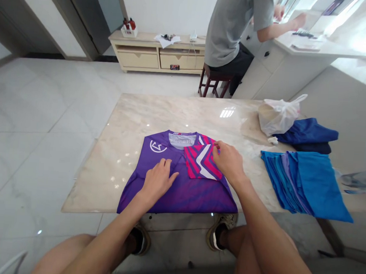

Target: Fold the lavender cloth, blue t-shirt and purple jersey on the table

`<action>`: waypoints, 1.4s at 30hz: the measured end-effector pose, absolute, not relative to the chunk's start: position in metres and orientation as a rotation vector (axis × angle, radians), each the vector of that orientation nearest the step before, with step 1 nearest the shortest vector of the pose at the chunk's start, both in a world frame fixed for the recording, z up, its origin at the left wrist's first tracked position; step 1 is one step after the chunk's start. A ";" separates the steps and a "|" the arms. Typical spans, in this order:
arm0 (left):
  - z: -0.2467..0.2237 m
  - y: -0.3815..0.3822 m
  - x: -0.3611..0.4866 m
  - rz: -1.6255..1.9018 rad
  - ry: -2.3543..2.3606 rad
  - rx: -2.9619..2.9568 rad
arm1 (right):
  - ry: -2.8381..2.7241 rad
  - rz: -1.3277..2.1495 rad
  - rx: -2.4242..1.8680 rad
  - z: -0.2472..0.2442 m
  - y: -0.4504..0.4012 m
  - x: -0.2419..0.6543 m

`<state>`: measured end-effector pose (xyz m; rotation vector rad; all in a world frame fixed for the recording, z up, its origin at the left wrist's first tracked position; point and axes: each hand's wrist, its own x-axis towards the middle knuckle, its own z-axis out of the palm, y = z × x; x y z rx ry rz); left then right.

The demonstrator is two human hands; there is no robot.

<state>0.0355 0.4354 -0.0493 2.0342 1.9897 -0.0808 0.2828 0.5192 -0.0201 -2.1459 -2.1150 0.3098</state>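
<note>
Here's your purple shirt [193, 199], one of it, flat at the near edge of the table, directly in front of you, its neck opening [182, 141] pointing far and its visible spread wider left to right than far to near. And the thing to watch is that single pink-striped sleeve [197, 159], laid leftward from the far right shoulder across the chest; your right hand [230, 159] is the nearer one, right at its far right corner, fingertips bent there, though I can't tell whether they're pinching cloth! Your left hand [158, 179] is over the left middle of the shirt, just left of the sleeve, fingers loosely spread and grasping nothing. Counting outward along the right side of the table [104, 164]: one stack of blue cloths [320, 186], its layers too tight to number, one clear bottle [361, 180] beyond it, and farther off one white plastic bag [278, 115] beside a dark blue bundle [311, 132]; past the far edge, one other person [225, 35] sits on one stool [216, 76]
</note>
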 end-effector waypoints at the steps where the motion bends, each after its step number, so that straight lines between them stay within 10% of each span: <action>1: -0.052 0.432 0.034 -0.106 1.969 2.046 | -2.126 0.312 -2.148 -0.021 0.520 0.283; 42: -0.075 0.485 0.030 0.047 1.914 2.223 | -2.147 0.367 -2.216 -0.013 0.508 0.309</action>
